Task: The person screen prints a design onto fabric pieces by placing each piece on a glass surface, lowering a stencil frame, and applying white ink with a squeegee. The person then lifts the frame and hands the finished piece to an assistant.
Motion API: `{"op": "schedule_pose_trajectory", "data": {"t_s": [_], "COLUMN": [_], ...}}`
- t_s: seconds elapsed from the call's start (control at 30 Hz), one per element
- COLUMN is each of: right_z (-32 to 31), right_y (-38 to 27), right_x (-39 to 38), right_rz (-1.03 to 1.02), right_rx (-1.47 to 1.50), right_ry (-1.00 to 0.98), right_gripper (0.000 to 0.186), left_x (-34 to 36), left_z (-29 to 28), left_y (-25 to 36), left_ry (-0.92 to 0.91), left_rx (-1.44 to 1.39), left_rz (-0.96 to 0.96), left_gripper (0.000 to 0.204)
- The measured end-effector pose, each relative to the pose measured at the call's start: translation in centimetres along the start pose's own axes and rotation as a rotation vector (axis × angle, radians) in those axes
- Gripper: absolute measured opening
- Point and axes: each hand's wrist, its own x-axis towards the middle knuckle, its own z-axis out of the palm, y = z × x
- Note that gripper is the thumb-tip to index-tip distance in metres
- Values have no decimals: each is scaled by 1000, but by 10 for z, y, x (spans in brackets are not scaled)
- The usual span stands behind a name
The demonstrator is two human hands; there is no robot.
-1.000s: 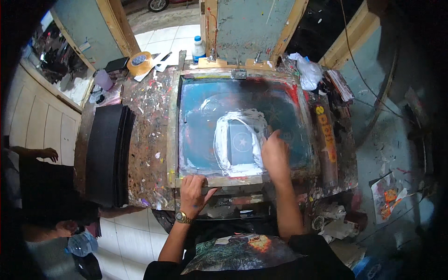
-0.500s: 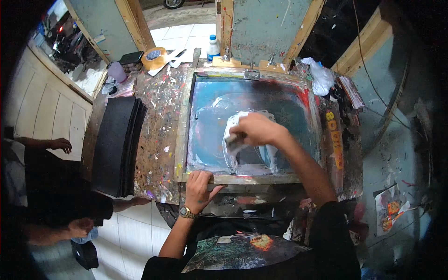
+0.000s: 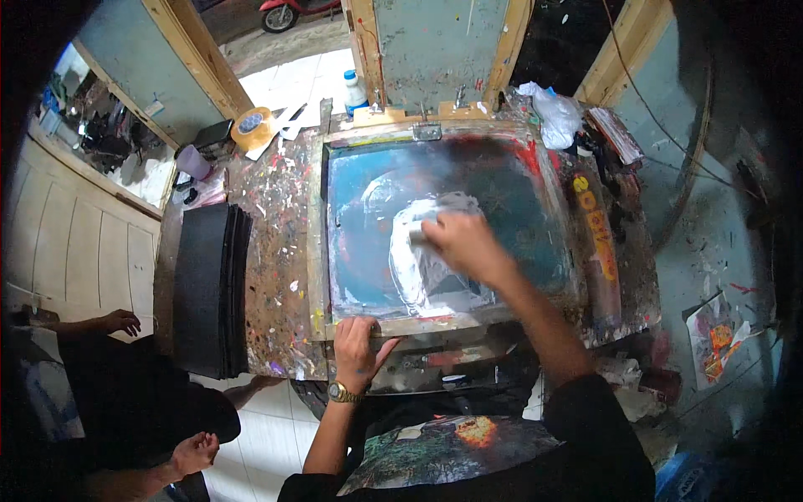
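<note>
Holding a small tool [image 3: 417,233], your right hand [image 3: 460,243] is over the screen [image 3: 360,251], near its middle; fingers clamped on the tool, both blurred. Cannot tell whether the tool touches the mesh. White ink [image 3: 405,263] lies on the screen in a thick patch around the tool and toward you. Your left hand [image 3: 355,341] is on the near edge of the frame [image 3: 318,234], left of centre: fingers together over the wood, thumb apart, pointing right. Underside hidden; cannot tell whether they grip. 1 watch [image 3: 339,391] on that wrist. Frame sits on the paint-spotted table [image 3: 280,243], 1 metal clamp [image 3: 427,132] at its far edge. Left of the frame, well apart: black sheets [image 3: 201,284], stacked. Far left: cup [image 3: 193,162] and, near it, tape [image 3: 251,124]. Behind the frame: 1 bottle [image 3: 355,88], blue cap. Far right: white bag [image 3: 559,125]. Co-worker [image 3: 125,385] in dark clothes beside the table, on your left.
</note>
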Motion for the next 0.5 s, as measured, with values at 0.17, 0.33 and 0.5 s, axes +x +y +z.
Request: {"op": "schedule_pose_trajectory", "data": {"t_s": [0.17,0.33,0.5], "right_z": [-30,-32,-19], "right_y": [-55,6,9], "right_x": [-57,12,7], "right_rz": [39,58,67], "right_rx": [41,65,38], "right_ry": [-237,-158,-53], "right_gripper": [26,24,25], "left_x": [4,5,10], "left_z": [0,3,1], "left_y": [0,-1,4], "left_ry": [9,5,6], "left_rx": [-5,-12,-19], "left_rz": [4,9,21], "left_gripper": [47,46,46]}}
